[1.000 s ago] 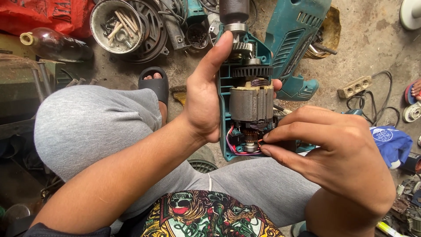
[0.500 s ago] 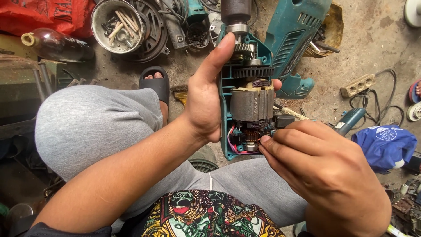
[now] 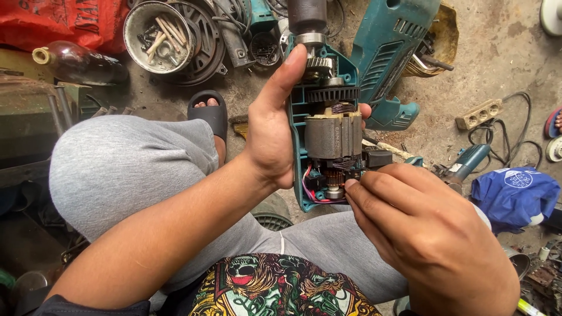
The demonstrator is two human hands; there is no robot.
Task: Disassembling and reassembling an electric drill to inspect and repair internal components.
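Clasping opened drill (image 3: 328,126), left hand (image 3: 272,126)

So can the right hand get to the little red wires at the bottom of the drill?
Probably yes: the right hand has fingertips right beside the red wires, and the open drill leaves them uncovered.

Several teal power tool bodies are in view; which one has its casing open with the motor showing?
The teal drill half-shell gripped by the left hand; the teal tool on the floor behind is closed.
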